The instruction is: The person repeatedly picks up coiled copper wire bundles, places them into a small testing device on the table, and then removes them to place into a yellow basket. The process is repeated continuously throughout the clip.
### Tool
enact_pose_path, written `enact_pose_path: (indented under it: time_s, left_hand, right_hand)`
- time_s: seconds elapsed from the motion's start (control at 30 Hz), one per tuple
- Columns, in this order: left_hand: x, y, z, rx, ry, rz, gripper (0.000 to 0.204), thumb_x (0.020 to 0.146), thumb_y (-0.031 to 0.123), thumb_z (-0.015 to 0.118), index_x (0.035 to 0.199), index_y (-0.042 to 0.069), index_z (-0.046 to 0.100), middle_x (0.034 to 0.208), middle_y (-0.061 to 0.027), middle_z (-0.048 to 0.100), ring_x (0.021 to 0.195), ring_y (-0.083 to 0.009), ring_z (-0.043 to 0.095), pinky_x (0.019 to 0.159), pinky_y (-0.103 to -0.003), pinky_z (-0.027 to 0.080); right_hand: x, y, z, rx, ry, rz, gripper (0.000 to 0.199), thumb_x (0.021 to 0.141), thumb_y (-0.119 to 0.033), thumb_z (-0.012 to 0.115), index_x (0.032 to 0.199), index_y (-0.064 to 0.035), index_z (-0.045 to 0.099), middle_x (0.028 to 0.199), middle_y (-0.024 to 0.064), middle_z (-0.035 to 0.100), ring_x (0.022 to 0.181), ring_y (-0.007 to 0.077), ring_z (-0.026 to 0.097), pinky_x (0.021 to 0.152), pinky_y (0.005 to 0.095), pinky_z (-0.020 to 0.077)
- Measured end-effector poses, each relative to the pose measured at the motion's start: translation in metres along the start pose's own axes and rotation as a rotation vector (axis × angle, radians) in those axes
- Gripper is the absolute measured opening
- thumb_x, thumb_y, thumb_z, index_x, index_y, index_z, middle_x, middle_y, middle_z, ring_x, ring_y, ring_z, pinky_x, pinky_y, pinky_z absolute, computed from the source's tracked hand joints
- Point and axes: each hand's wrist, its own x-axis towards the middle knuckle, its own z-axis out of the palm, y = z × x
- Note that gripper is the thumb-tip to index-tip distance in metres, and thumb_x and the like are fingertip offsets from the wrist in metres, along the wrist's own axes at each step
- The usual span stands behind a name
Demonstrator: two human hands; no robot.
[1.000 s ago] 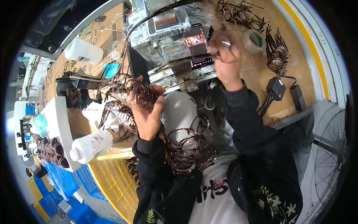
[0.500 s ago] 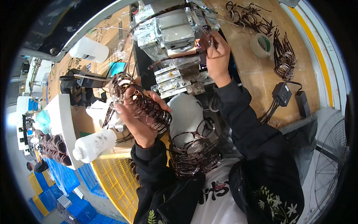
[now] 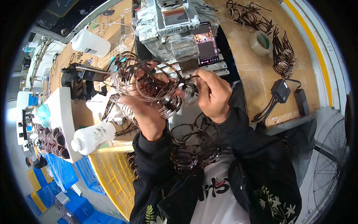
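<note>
A thick bundle of dark brown eyeglass frames (image 3: 125, 84) hangs in my left hand (image 3: 145, 114), whose fingers are wrapped round it and partly hidden among the rims. With thumb and forefinger, my right hand (image 3: 213, 93) pinches a single eyeglass frame (image 3: 182, 79) by one end. That frame's large rim overlaps the bundle, and I cannot tell whether they touch. Below my hands, a heap of similar frames (image 3: 190, 155) rests in my lap.
Ahead stands a grey metal machine (image 3: 179, 18), with a lit phone (image 3: 206, 44) leaning by it. Tape (image 3: 260, 43), more frames (image 3: 284, 56) and a black adapter (image 3: 280, 90) lie at right. White bottles (image 3: 93, 138) and a yellow crate (image 3: 112, 179) are at left.
My right hand has come down from the machine toward my left hand, bringing the single frame to the bundle. The phone behind it is now uncovered.
</note>
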Motion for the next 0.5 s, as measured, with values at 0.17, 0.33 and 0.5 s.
enact_pose_path:
  time_s: [0.17,0.33,0.5]
  left_hand:
    - [-0.01,0.0,0.002,0.097,-0.179,0.059,0.087,0.068,0.009,0.08,0.134,0.003,0.025,0.107,-0.0146,0.054,0.096,-0.0231,0.059,0.085,-0.035,0.05]
    - [-0.012,0.006,-0.007,0.134,-0.239,0.144,0.07,0.074,-0.003,0.066,0.132,0.0,0.027,0.088,-0.0112,0.056,0.086,-0.0227,0.061,0.079,-0.039,0.053]
    - [-0.005,0.007,-0.024,0.272,-0.06,0.16,0.053,0.082,0.001,0.056,0.129,-0.003,0.033,0.087,-0.0112,0.053,0.076,-0.022,0.057,0.074,-0.041,0.052]
  right_hand:
    - [-0.005,-0.019,-0.005,0.126,-0.079,0.018,0.015,0.08,0.0,0.063,0.095,0.0004,0.061,0.07,0.0132,0.06,0.059,0.0296,0.061,0.052,0.0332,0.0472]
    - [-0.008,-0.008,-0.04,0.046,-0.389,0.066,0.02,0.076,0.0,0.067,0.096,-0.0001,0.062,0.101,0.0122,0.057,0.077,0.0217,0.064,0.061,0.0288,0.0527]
    - [-0.028,0.009,-0.068,-0.016,-0.921,0.387,0.026,0.076,-0.021,0.071,0.095,-0.006,0.064,0.085,0.0077,0.064,0.071,0.0241,0.06,0.063,0.0308,0.0477]
